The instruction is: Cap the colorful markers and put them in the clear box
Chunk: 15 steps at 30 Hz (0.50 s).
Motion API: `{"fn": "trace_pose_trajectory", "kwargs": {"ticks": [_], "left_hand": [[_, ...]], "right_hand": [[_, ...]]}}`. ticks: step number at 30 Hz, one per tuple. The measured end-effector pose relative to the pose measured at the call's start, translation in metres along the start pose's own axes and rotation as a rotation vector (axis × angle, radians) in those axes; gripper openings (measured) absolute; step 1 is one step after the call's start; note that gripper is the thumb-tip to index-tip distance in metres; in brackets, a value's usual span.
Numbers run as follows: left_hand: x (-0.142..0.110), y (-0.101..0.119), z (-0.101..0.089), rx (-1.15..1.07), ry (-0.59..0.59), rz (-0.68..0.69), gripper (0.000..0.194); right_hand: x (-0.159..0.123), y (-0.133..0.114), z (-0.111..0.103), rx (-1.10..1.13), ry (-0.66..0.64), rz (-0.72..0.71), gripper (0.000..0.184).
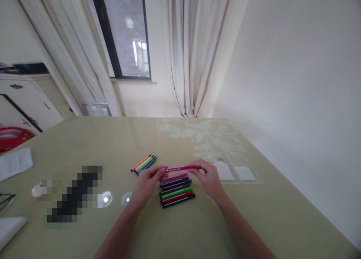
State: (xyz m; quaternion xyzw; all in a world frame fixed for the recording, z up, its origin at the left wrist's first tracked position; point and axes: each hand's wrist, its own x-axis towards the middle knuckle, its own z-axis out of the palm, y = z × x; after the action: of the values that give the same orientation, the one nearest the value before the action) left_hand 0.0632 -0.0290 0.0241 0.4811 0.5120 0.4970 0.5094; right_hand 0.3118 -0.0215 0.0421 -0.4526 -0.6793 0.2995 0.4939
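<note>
A magenta marker pen (176, 169) is held level between my two hands, above the table. My left hand (148, 182) pinches its left end, and my right hand (208, 176) pinches the right end, at the cap. Just below lies a row of several capped markers: a pink marker (176, 177), dark blue ones, a dark red one, a green marker (177, 193), a red one and a black marker (178, 201). Beyond my left hand, an orange marker (141, 163) lies in a small group with yellow-green and blue ones.
The glass-topped table (267, 214) has a clear plastic holder (245, 173) with white cards at right. At left are a white mouse (36, 191), a pixelated dark object (75, 195), papers (17, 163) and a white device edge (11, 230). A wall borders the right side.
</note>
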Motion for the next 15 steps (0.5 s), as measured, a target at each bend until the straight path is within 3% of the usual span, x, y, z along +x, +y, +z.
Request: {"fn": "trace_pose_trajectory", "kwargs": {"ticks": [8,15], "left_hand": [[0.0003,-0.0018,0.0021,-0.044,-0.015,-0.013,0.049],[0.0012,-0.0067,0.0009,0.302,-0.067,0.185,0.035]], "right_hand": [[-0.0004,0.0033,0.0005,0.006,-0.017,0.013,0.012],[0.0014,0.0092,0.0013,-0.139,-0.143,0.057,0.014]]}}
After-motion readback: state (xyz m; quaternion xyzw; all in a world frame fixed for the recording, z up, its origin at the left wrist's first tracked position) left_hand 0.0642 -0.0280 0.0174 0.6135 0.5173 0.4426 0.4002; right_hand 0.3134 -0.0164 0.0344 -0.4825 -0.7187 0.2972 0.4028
